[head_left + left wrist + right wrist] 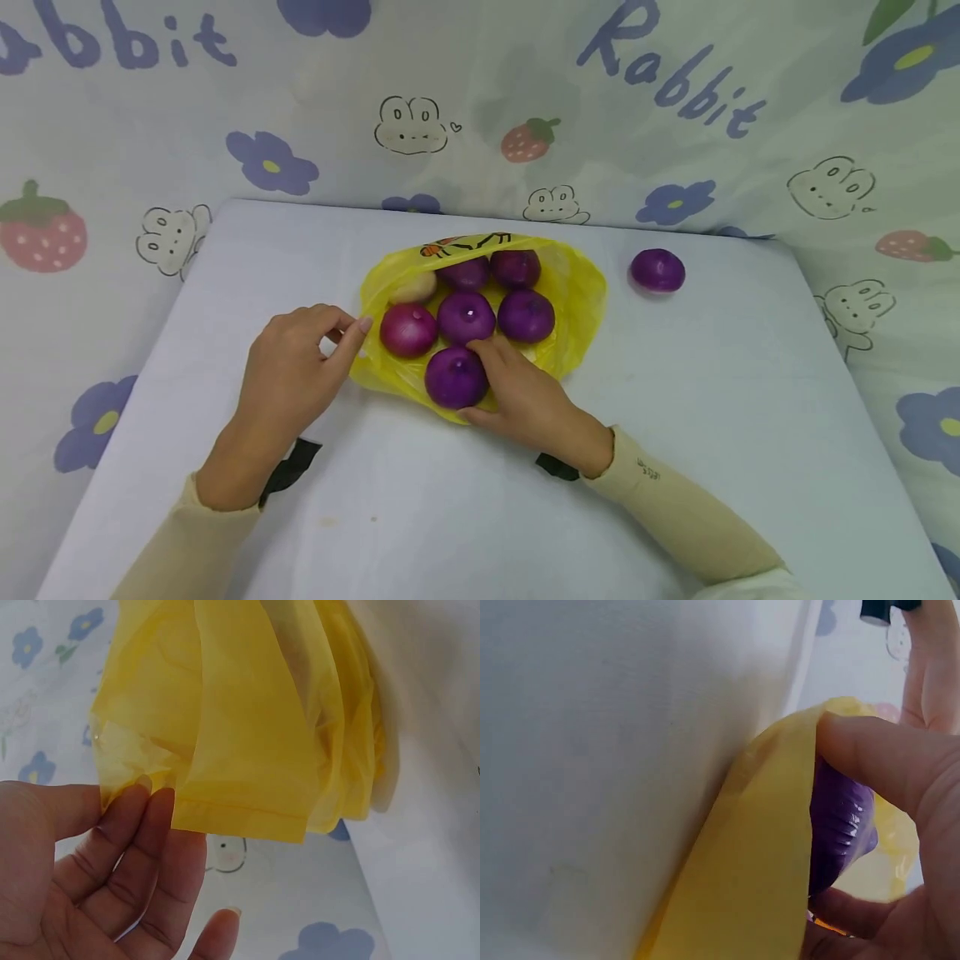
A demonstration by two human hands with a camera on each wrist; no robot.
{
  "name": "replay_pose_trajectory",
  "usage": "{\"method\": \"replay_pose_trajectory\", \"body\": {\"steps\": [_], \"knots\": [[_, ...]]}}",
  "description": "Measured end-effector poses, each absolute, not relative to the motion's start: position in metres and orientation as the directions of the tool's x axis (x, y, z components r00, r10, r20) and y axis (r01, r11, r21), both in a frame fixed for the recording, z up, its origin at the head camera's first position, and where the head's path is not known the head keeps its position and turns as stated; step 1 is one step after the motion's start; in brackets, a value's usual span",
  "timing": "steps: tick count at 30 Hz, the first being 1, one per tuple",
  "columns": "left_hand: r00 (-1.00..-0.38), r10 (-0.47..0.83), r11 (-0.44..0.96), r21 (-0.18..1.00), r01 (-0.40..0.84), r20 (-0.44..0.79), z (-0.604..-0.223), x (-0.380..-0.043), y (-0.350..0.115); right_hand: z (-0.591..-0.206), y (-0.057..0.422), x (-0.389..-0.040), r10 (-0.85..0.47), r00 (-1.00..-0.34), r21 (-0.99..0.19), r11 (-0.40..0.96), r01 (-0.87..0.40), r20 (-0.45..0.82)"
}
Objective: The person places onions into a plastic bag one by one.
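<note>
An opened yellow plastic bag (585,292) lies on the white table, its mouth toward me, with several purple onions inside. My left hand (292,367) pinches the bag's left edge between thumb and fingers, and the left wrist view shows the yellow film (247,750) at its fingertips. At the front of the bag, my right hand (528,404) grips a purple onion (453,379), thumb on the near side and fingers over the far side. In the right wrist view, the bag's rim partly hides this onion (844,817). A redder onion (408,331) sits near my left hand.
A pale, rounded thing (414,288) lies in the bag's back left, partly covered by the film. One more purple onion (657,271) rests on the table (720,375) outside the bag, toward the back right. A patterned cloth (465,83) hangs behind the table.
</note>
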State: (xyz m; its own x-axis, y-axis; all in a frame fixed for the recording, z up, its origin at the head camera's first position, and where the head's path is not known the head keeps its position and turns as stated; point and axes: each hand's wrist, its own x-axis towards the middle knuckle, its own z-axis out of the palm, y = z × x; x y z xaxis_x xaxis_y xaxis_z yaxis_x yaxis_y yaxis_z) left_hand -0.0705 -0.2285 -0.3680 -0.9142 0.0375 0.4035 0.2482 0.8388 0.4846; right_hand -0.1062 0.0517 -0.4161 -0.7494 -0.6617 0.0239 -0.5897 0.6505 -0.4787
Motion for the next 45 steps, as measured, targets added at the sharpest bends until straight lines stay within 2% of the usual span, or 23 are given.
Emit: {"method": "replay_pose_trajectory", "body": {"steps": [7,19,34,45], "knots": [[-0.911,0.045,0.841,0.477,0.256,0.41,-0.37,-0.071,-0.229,-0.421,0.049,-0.106,-0.632,-0.773,-0.522,0.644,-0.56,0.049],[-0.903,0.042,0.841,0.473,0.263,0.428,-0.37,-0.071,-0.229,-0.413,0.059,-0.112,-0.712,-0.702,-0.542,0.586,-0.603,0.01],[-0.909,0.028,0.84,0.484,0.247,0.416,-0.369,-0.072,-0.229,-0.388,0.083,-0.107,-0.632,-0.772,-0.514,0.642,-0.569,0.065],[-0.907,0.039,0.84,0.477,0.257,0.42,-0.368,-0.071,-0.229,-0.372,0.11,-0.104,-0.613,-0.779,-0.475,0.651,-0.593,0.132]]}}
